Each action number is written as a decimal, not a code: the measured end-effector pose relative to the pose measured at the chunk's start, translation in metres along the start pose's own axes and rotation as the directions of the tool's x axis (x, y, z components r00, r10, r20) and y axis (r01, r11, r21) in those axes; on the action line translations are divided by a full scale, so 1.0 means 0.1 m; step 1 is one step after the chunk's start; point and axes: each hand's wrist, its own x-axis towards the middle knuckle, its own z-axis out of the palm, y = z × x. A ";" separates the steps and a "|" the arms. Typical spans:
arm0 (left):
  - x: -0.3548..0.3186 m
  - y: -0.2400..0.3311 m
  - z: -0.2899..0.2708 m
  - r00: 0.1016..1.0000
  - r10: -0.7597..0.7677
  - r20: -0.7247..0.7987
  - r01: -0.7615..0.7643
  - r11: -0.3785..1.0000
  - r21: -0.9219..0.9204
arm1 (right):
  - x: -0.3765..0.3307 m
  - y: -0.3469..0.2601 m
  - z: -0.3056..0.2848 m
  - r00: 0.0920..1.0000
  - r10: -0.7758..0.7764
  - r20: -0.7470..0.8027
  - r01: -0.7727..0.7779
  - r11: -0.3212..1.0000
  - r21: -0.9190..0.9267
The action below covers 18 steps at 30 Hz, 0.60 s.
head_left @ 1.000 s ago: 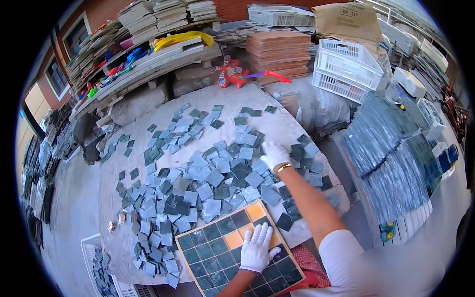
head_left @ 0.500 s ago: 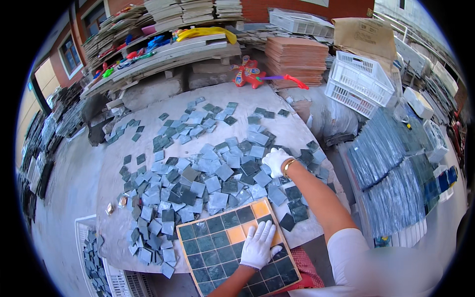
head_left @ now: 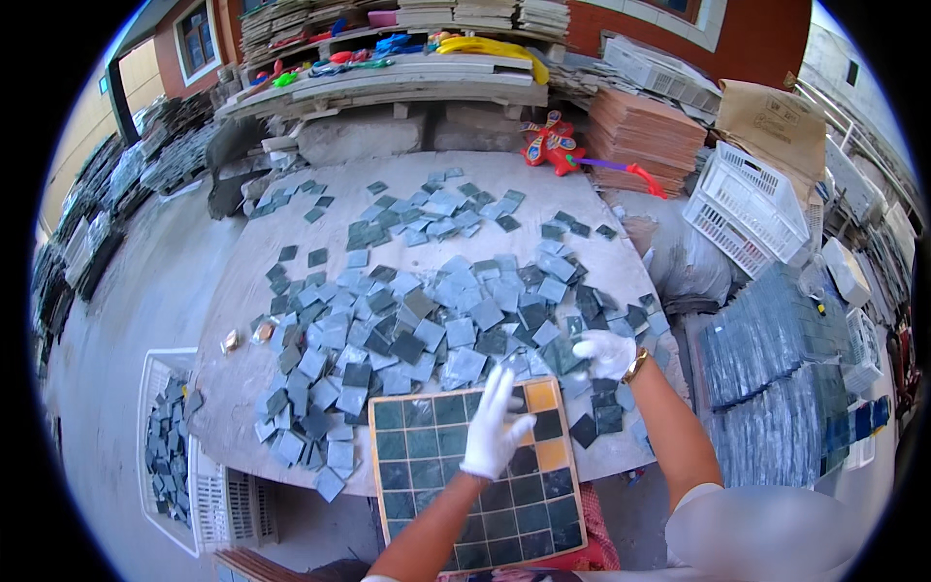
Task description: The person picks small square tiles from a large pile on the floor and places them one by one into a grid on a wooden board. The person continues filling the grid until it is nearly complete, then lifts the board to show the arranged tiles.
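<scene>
My left hand [head_left: 495, 432], in a white glove, is over a wooden-edged grid frame [head_left: 376, 456] filled largely with dark green square tiles. Its fingers stretch toward the frame's far edge, holding nothing I can see. Yellow-orange squares [head_left: 541, 395] show among the tiles on the frame's right side. Past the frame's far right corner, my gloved right hand [head_left: 607, 356] has its fingers closed at the edge of a dark green tile [head_left: 560, 356]. A heap of loose grey and green tiles [head_left: 407, 320] spreads beyond the frame, partly behind both hands.
A white crate of tiles [head_left: 155, 373] stands left of the pale board [head_left: 228, 388]. Wrapped tile stacks [head_left: 766, 339] and white crates [head_left: 747, 209] are on the right. At the back are a red toy [head_left: 551, 145], brown sheets [head_left: 645, 131] and a loaded pallet [head_left: 388, 87].
My right hand has drawn back from the heap toward the frame, a tile now at its fingers. My left hand has shifted toward the frame's far edge, and the view has turned.
</scene>
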 end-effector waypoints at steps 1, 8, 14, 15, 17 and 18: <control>0.11 0.12 -0.05 0.998 0.020 0.053 -0.025 0.995 0.092 | 0.00 0.02 0.20 1.000 -0.002 0.017 0.005 0.981 -0.196; 0.11 0.00 -0.71 0.999 -0.020 -0.039 0.032 0.939 0.341 | 0.40 0.20 0.74 0.979 0.094 -0.181 -0.200 0.612 -0.765; -0.17 -0.46 -0.91 0.999 -0.049 0.020 0.040 0.941 0.335 | 0.47 0.46 0.92 0.981 0.194 -0.011 -0.023 0.063 -0.998; -0.23 -0.48 -0.86 0.996 0.029 0.082 -0.059 0.918 0.393 | 0.48 0.36 1.10 0.976 0.197 -0.090 -0.101 0.045 -0.994; -0.30 -0.33 -0.70 0.981 -0.069 0.180 -0.023 0.886 0.463 | 0.46 0.30 1.24 0.980 0.105 -0.171 -0.170 -0.023 -0.985; -0.31 -0.27 -0.64 0.960 -0.188 0.208 0.064 0.869 0.491 | 0.44 0.37 1.21 0.986 0.016 -0.164 -0.162 -0.075 -0.984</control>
